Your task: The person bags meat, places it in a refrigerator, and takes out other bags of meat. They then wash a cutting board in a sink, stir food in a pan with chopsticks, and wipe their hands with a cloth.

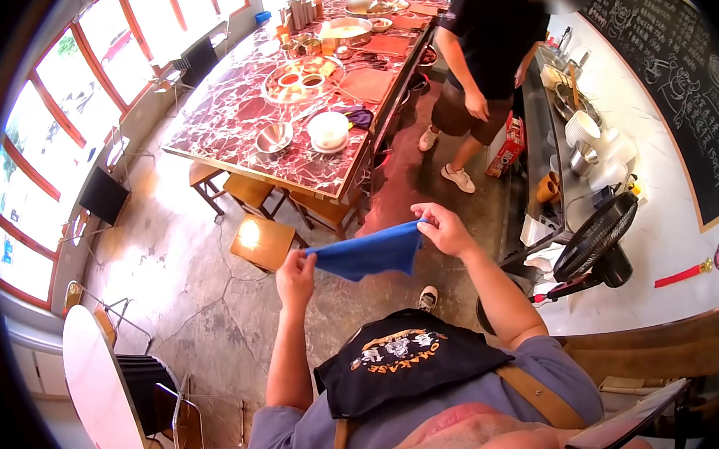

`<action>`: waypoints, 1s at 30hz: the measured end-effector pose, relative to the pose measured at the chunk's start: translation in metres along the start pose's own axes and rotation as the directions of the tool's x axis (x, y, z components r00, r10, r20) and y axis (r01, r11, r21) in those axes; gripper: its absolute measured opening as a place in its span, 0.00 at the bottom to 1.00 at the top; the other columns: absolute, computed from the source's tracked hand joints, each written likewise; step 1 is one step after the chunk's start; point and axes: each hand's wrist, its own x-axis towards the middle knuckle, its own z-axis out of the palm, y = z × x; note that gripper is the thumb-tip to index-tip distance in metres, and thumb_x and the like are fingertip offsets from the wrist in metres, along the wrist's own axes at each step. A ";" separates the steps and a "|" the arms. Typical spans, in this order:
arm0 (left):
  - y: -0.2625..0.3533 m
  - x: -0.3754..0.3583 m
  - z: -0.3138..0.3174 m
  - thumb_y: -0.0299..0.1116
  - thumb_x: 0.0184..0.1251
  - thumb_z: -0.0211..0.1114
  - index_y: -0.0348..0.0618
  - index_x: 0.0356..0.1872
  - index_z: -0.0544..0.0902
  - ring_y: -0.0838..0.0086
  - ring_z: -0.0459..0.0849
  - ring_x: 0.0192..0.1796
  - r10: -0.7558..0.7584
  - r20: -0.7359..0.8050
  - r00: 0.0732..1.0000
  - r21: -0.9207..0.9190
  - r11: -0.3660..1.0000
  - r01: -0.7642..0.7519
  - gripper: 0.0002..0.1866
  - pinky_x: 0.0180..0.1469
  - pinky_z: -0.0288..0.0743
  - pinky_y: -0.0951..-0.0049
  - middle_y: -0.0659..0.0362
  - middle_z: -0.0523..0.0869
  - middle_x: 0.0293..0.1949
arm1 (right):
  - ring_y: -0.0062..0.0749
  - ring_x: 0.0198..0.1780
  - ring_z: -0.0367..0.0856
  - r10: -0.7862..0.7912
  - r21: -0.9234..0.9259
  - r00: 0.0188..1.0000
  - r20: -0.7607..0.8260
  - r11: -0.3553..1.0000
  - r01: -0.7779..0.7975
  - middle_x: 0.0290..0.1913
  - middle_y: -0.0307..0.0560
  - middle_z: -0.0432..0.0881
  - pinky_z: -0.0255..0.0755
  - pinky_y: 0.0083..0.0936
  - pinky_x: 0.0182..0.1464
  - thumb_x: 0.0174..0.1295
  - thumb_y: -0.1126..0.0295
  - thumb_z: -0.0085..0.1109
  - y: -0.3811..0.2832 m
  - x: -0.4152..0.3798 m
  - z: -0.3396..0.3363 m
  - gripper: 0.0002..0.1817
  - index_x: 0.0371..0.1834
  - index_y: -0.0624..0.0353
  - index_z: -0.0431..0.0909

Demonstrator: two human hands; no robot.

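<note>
A blue cloth (367,253) is stretched between my two hands in front of my chest, above the concrete floor. My left hand (295,279) pinches its left corner. At the upper right corner, my right hand (445,229) grips the cloth between thumb and fingers. The lower edge of the cloth hangs loose and slightly folded. A black apron (409,357) with printed lettering covers my front.
Ahead stands a marble-patterned table (214,139) with bowls and trays; wooden stools (266,242) are at its near end. A person (492,39) in black stands right of it. A black fan (595,239) and counter are at right, a round table (98,397) at lower left.
</note>
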 end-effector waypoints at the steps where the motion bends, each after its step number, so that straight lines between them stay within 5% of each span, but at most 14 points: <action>1: 0.012 0.007 -0.004 0.30 0.64 0.62 0.39 0.34 0.78 0.83 0.73 0.20 -0.060 -0.008 0.998 -0.180 0.982 0.058 0.06 0.21 0.65 0.80 0.64 0.77 0.18 | 0.21 0.34 0.76 -0.009 0.058 0.995 0.097 0.998 0.003 0.36 0.43 0.79 0.72 0.21 0.39 0.56 0.75 0.58 -0.022 0.002 -0.006 0.09 0.39 0.64 0.72; 2: 0.020 0.014 -0.007 0.29 0.67 0.59 0.39 0.40 0.76 0.81 0.76 0.22 -0.070 0.045 0.997 -0.533 0.842 0.084 0.06 0.25 0.69 0.79 0.63 0.79 0.20 | 0.21 0.34 0.76 -0.009 0.058 0.995 0.101 0.998 0.003 0.36 0.43 0.79 0.72 0.21 0.39 0.56 0.75 0.58 -0.054 0.001 -0.012 0.09 0.39 0.64 0.72; 4: 0.031 0.027 -0.008 0.30 0.69 0.56 0.40 0.55 0.68 0.75 0.79 0.43 0.126 0.038 0.991 -0.724 0.687 -0.059 0.16 0.47 0.72 0.76 0.56 0.80 0.42 | 0.24 0.38 0.78 0.007 -0.129 0.819 0.574 0.988 0.082 0.42 0.46 0.82 0.73 0.22 0.43 0.58 0.73 0.59 -0.109 0.001 -0.023 0.11 0.42 0.63 0.71; 5: 0.049 0.028 -0.004 0.32 0.70 0.56 0.40 0.60 0.65 0.74 0.77 0.51 0.199 0.010 0.980 -0.806 0.581 -0.110 0.20 0.55 0.69 0.74 0.53 0.78 0.51 | 0.24 0.38 0.78 0.006 -0.126 0.818 0.575 0.989 0.082 0.42 0.46 0.82 0.73 0.22 0.43 0.58 0.73 0.59 -0.118 0.002 -0.020 0.11 0.42 0.63 0.71; 7: 0.068 0.029 0.015 0.45 0.70 0.56 0.44 0.69 0.55 0.68 0.69 0.63 0.446 0.042 0.894 -0.945 0.308 -0.110 0.33 0.64 0.61 0.67 0.51 0.68 0.63 | 0.32 0.47 0.79 -0.315 0.616 0.665 0.677 0.737 -0.277 0.51 0.51 0.79 0.73 0.30 0.49 0.60 0.66 0.60 -0.131 0.008 0.005 0.18 0.50 0.62 0.69; 9: 0.111 0.017 0.035 0.59 0.65 0.54 0.46 0.71 0.52 0.65 0.66 0.66 0.497 0.116 0.860 -0.984 0.173 0.032 0.41 0.67 0.59 0.62 0.52 0.65 0.65 | 0.43 0.57 0.74 -0.522 0.840 0.692 0.498 0.090 -0.536 0.58 0.55 0.73 0.71 0.39 0.55 0.64 0.56 0.55 -0.110 0.036 0.051 0.26 0.58 0.61 0.65; 12: 0.157 -0.007 0.075 0.67 0.59 0.54 0.47 0.72 0.50 0.62 0.65 0.66 -0.037 0.171 0.985 -0.980 -0.109 0.166 0.48 0.68 0.58 0.61 0.53 0.62 0.67 | 0.50 0.63 0.68 -0.139 0.934 0.932 0.334 -0.085 -0.347 0.62 0.57 0.69 0.65 0.47 0.61 0.66 0.48 0.45 -0.115 0.076 0.098 0.29 0.61 0.61 0.64; 14: 0.164 0.001 0.076 0.62 0.63 0.54 0.46 0.71 0.53 0.63 0.65 0.66 0.241 0.319 0.917 -0.907 -0.203 0.369 0.43 0.67 0.59 0.61 0.54 0.63 0.67 | 0.51 0.65 0.65 -0.146 0.957 0.960 0.241 -0.130 -0.260 0.62 0.59 0.69 0.61 0.48 0.64 0.66 0.47 0.44 -0.091 0.120 0.104 0.30 0.60 0.62 0.66; 15: 0.123 0.020 0.114 0.57 0.64 0.56 0.43 0.67 0.60 0.62 0.70 0.61 0.142 0.253 0.957 -0.948 -0.163 0.274 0.37 0.65 0.63 0.62 0.55 0.69 0.62 | 0.50 0.67 0.63 -0.194 0.946 0.955 0.222 -0.193 -0.259 0.62 0.62 0.69 0.58 0.46 0.67 0.66 0.47 0.44 -0.077 0.132 0.107 0.31 0.60 0.63 0.67; 17: 0.129 0.011 0.106 0.51 0.64 0.59 0.40 0.61 0.67 0.66 0.75 0.56 0.038 0.565 0.824 -0.825 -0.010 0.566 0.31 0.62 0.67 0.65 0.56 0.75 0.55 | 0.47 0.60 0.71 0.047 0.984 0.989 0.138 -0.116 -0.132 0.55 0.59 0.75 0.63 0.47 0.63 0.66 0.50 0.45 -0.111 0.140 0.099 0.25 0.52 0.62 0.71; 22: 0.184 -0.017 0.094 0.38 0.58 0.65 0.36 0.61 0.64 0.68 0.74 0.57 0.261 0.263 0.929 -0.855 0.508 0.100 0.32 0.62 0.65 0.67 0.53 0.74 0.55 | 0.34 0.44 0.78 0.134 0.902 0.955 -0.264 0.385 0.195 0.41 0.46 0.79 0.71 0.34 0.45 0.67 0.56 0.46 -0.116 0.183 0.075 0.16 0.45 0.58 0.72; 25: 0.196 -0.041 0.105 0.35 0.60 0.64 0.33 0.60 0.67 0.63 0.70 0.63 0.366 0.069 0.928 -0.627 0.740 -0.245 0.29 0.66 0.59 0.66 0.48 0.73 0.58 | 0.25 0.37 0.78 -0.264 0.309 0.767 -0.585 0.802 0.511 0.36 0.41 0.80 0.69 0.18 0.36 0.68 0.63 0.48 -0.093 0.211 0.059 0.11 0.41 0.59 0.74; 27: 0.182 -0.019 0.116 0.32 0.63 0.60 0.32 0.59 0.68 0.60 0.68 0.64 0.513 0.044 0.857 -0.461 0.772 -0.438 0.25 0.66 0.57 0.67 0.46 0.72 0.59 | 0.23 0.37 0.76 -0.395 0.022 0.681 -0.617 0.856 0.516 0.36 0.43 0.80 0.72 0.23 0.41 0.67 0.68 0.51 -0.074 0.208 0.055 0.10 0.44 0.63 0.73; 30: 0.186 0.025 0.114 0.31 0.65 0.56 0.36 0.62 0.65 0.54 0.70 0.59 0.385 0.083 0.919 -0.417 0.851 -0.319 0.24 0.64 0.59 0.65 0.44 0.73 0.55 | 0.21 0.36 0.75 -0.103 0.123 0.799 -0.592 0.969 0.215 0.34 0.43 0.79 0.72 0.24 0.39 0.68 0.65 0.49 -0.063 0.172 0.070 0.11 0.42 0.64 0.72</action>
